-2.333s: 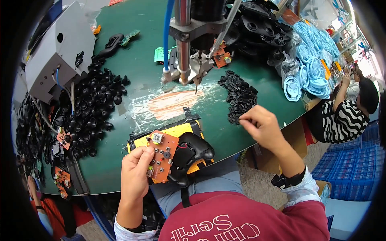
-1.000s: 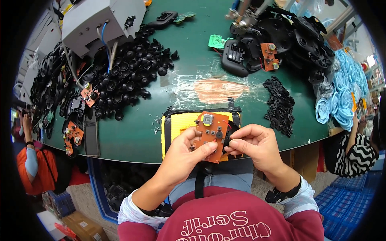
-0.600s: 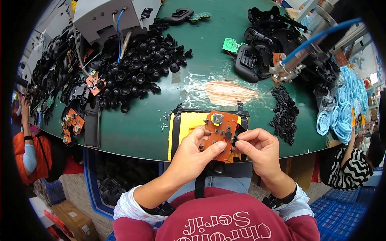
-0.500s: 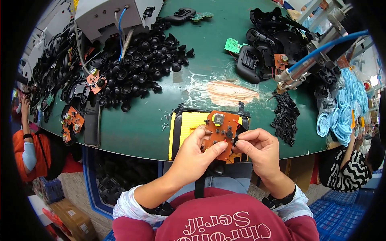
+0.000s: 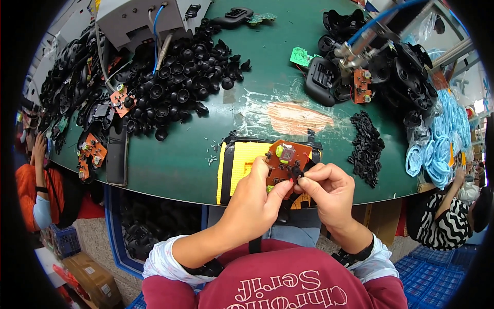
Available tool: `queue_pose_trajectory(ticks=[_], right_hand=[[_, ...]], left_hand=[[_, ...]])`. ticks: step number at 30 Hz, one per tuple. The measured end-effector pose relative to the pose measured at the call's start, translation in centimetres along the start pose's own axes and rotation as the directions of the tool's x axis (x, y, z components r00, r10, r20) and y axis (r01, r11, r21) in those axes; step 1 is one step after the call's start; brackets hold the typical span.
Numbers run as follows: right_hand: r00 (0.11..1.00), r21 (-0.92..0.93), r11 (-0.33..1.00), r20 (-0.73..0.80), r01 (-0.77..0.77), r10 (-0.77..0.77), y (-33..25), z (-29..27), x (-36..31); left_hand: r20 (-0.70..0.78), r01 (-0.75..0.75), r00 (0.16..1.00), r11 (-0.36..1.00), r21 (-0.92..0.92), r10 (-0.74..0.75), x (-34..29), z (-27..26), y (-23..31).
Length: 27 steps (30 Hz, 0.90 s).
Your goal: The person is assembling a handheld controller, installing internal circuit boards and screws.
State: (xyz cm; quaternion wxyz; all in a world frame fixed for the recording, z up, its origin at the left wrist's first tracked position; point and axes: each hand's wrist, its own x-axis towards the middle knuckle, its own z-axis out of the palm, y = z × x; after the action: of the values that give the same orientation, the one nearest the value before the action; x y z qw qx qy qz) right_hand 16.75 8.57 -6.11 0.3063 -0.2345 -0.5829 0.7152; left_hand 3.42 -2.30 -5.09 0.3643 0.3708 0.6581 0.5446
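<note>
My left hand (image 5: 252,193) grips an orange circuit board (image 5: 302,153) by its left edge, thumb across the front. The board is tilted above a yellow pad (image 5: 237,167) edged with black tape. Near its top sits a square joystick module (image 5: 286,153) with a yellow-green side. A small black part (image 5: 295,174) lies against the board's right half, beside a bit of red. My right hand (image 5: 333,193) is closed in a pinch at that black part; its fingertips hide most of what they hold.
Black thumbstick caps (image 5: 175,82) are heaped at the left, below a grey machine (image 5: 139,23). Small black pieces (image 5: 366,149) lie in a pile at the right. Behind them are controller shells (image 5: 406,77), another orange board (image 5: 362,86) and a metal tool (image 5: 355,54) with a blue hose.
The circuit board has tilted and turned slightly in my left hand. My right fingertips have shifted a little left over it. The hose-fed metal tool has moved up and away from the small pieces.
</note>
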Motion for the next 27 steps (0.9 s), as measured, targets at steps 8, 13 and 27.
queue_pose_trajectory(ticks=[8, 13, 27], right_hand=[[0.890, -0.687, 0.569, 0.393, 0.452, -0.233, -4.0, -1.8, 4.2], [0.689, -0.549, 0.457, 0.688, 0.699, -0.228, -3.5, -1.2, 6.3], [0.987, -0.100, 0.995, 0.161, 0.003, 0.013, -1.0, -2.6, 5.3]], left_hand=[[0.244, 0.054, 0.967, 0.995, 0.085, -0.073, 2.4, -4.4, 0.3], [0.398, 0.101, 0.914, 0.995, -0.026, -0.082, 3.5, -5.2, 0.9], [0.306, -0.220, 0.934, 0.971, 0.089, 0.183, 1.8, -7.4, -1.9]])
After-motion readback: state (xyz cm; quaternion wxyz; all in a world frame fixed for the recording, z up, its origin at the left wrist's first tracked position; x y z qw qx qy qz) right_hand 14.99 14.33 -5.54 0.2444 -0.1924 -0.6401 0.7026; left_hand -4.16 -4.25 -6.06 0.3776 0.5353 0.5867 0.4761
